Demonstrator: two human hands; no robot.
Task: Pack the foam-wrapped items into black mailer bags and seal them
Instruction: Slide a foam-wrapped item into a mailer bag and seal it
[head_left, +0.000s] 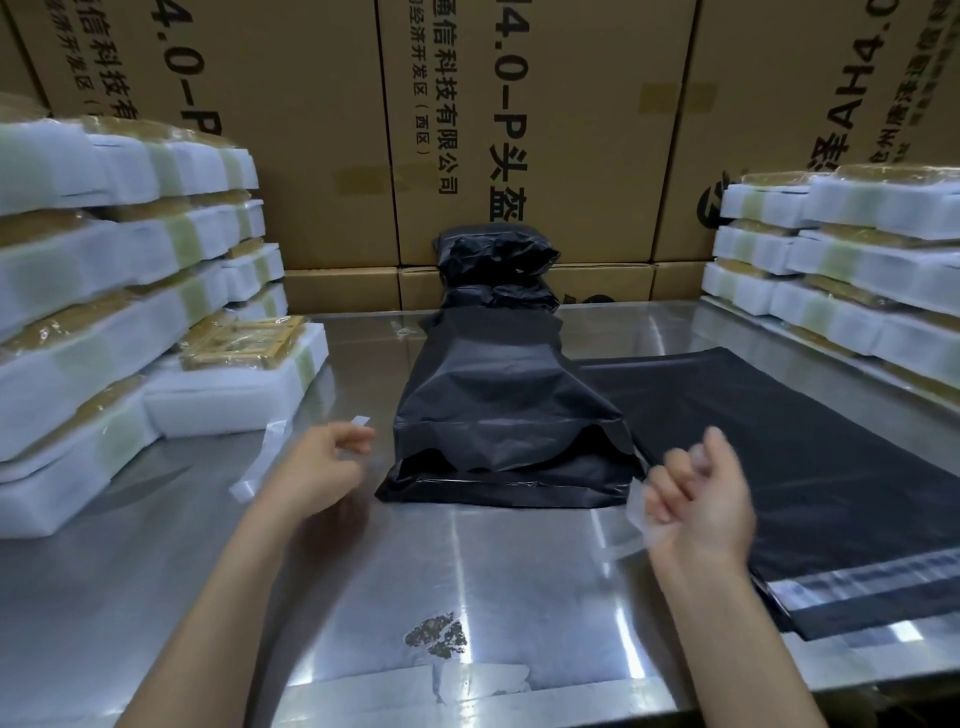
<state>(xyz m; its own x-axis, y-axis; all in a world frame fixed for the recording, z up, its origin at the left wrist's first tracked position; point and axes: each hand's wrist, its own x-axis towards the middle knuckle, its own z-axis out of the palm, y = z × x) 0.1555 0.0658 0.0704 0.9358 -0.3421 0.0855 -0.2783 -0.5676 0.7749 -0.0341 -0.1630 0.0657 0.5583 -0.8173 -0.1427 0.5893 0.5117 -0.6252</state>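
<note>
A filled black mailer bag (498, 415) lies in the middle of the steel table (363, 597), its unsealed mouth facing me. My left hand (317, 467) hovers just left of the mouth, fingers curled, pinching the end of a small white liner strip (362, 420). My right hand (696, 499) is just right of the mouth, fingers curled round a translucent liner strip (636, 512). Foam-wrapped items are stacked at the left (130, 291) and at the right (841, 270). A pile of flat empty black mailer bags (789, 467) lies under my right hand.
Two sealed black packages (496, 270) are stacked behind the filled bag, against a wall of cardboard boxes (571, 130). A loose white strip (257, 460) lies on the table by the left foam stack. A scuffed patch and torn tape (441, 639) mark the table's front edge.
</note>
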